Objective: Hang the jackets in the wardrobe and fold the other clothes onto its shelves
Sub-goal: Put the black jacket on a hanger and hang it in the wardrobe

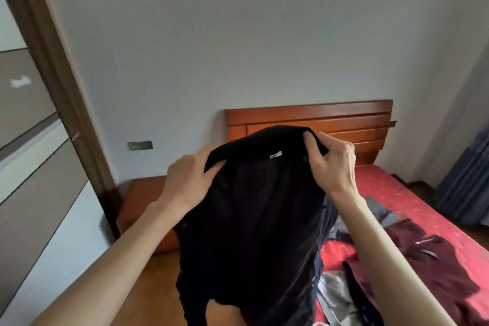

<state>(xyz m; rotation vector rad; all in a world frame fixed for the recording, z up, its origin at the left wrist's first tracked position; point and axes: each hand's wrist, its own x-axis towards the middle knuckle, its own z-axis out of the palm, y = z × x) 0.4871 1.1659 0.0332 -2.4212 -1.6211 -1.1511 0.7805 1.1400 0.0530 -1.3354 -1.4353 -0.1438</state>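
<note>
Holding a black garment (pixel 254 209) up beside the bed (pixel 412 201), the left hand (pixel 190 180) and right hand (pixel 330 164) each pinched its top edge in curled fingers. The limp cloth hung low; a loose pinch could probably drop it onto the floor (pixel 158 286).

— The black cloth garment (pixel 254 219), how does it look?
— Soft and matt, no sheen, with a small white woven label (pixel 276 155) near its top edge.

— And the bed?
— A reddish-brown wooden slatted headboard (pixel 330 116), smooth and glossy. The red speckled bed cover (pixel 391 188) is matt fabric. A maroon cloth garment (pixel 436 267) near the cover's right edge looks slightly fuzzy.

— The floor?
— Orange-brown wooden floor (pixel 158 286), smooth with a low shine. The grey and white wardrobe panels (pixel 34 167) look smooth and satin.
</note>
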